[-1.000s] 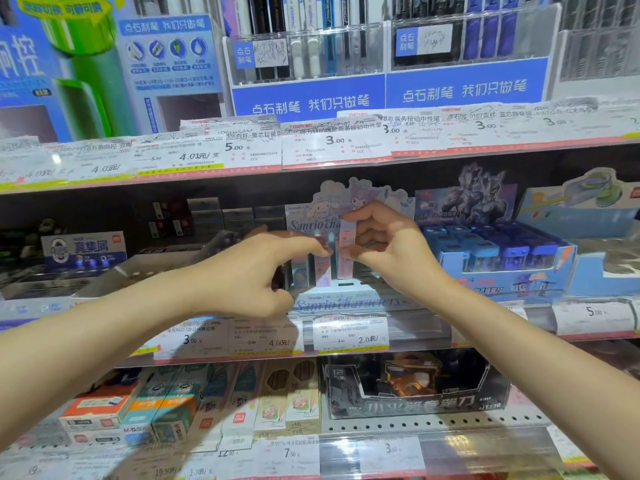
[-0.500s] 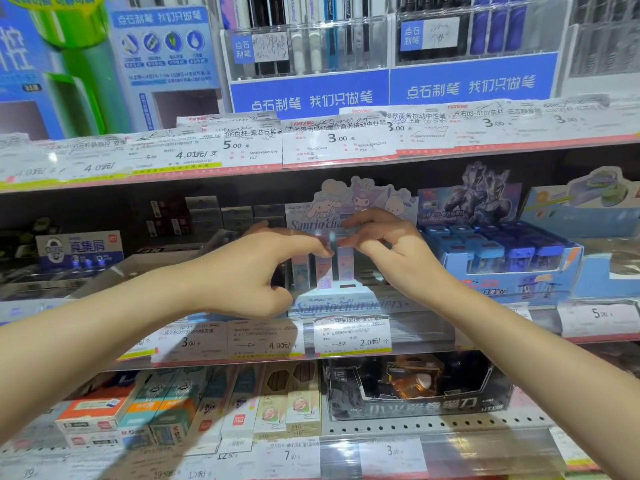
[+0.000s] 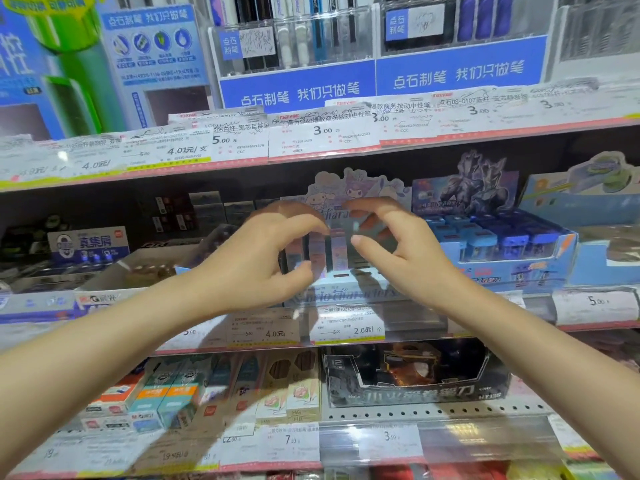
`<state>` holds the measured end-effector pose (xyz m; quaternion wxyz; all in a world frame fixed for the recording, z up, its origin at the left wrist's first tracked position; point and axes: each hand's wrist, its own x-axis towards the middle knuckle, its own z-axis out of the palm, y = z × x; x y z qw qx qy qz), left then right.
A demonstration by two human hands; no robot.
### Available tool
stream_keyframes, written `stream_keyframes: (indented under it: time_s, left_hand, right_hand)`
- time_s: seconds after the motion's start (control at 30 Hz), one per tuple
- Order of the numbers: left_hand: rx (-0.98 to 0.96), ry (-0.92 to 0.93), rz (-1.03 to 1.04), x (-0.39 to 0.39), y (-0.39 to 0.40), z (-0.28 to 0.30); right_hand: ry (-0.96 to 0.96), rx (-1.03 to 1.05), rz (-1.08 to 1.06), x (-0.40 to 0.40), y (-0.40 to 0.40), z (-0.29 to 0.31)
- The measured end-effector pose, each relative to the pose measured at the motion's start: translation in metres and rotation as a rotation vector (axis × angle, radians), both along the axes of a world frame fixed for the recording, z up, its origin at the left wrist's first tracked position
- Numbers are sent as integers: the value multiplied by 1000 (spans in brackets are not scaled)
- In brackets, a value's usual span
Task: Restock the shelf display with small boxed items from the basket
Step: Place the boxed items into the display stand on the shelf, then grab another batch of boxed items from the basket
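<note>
A pastel cartoon-character display box (image 3: 346, 296) stands on the middle shelf. Several small pink and lilac boxes (image 3: 337, 252) stand upright in it, with dark empty slots to their right. My left hand (image 3: 263, 261) curls around the left boxes, its index fingertip on their tops and its thumb against their fronts. My right hand (image 3: 398, 251) hovers just right of the boxes with its fingers spread and nothing in them. The basket is out of view.
A blue display box of sharpeners (image 3: 502, 251) stands right of the pastel box, and a white carton (image 3: 145, 271) left of it. Price-tag strips (image 3: 346, 327) line the shelf edges. The shelf below holds pencil packs (image 3: 221, 386) and a black display box (image 3: 415, 382).
My right hand has let go of the small pink box it was lowering into the display and has opened, drawing slightly right. My left hand has stayed at the boxes.
</note>
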<state>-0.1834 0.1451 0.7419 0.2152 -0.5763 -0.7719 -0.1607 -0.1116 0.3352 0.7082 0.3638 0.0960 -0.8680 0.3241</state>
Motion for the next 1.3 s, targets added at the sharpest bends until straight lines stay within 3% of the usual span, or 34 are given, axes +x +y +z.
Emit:
stream_keyframes:
  time_s: [0.2,0.5,0.67,0.87,1.07,1.3]
  left_hand:
    - [170,-2,47,36,-6,-12]
    - [130,-341,169,82,-27,-76]
    - [96,-472,227,89,-55,-113]
    - [16,-780,291,98,-88,-179]
    - [-146,-982,303,118,-115,-269]
    - [-255,-1164,454,139,-117,-389]
  right_hand:
    - [94,-136,201,46,-4,-3]
    - [-183,-368,362,81,-17,-59]
    - [-350,-379,342,96,-37,-103]
    - [-652,-523,311,121,-71,-172]
    - [-821,-570,171,154,-106,-261]
    - [-1040,-556,16,173,-109,-378]
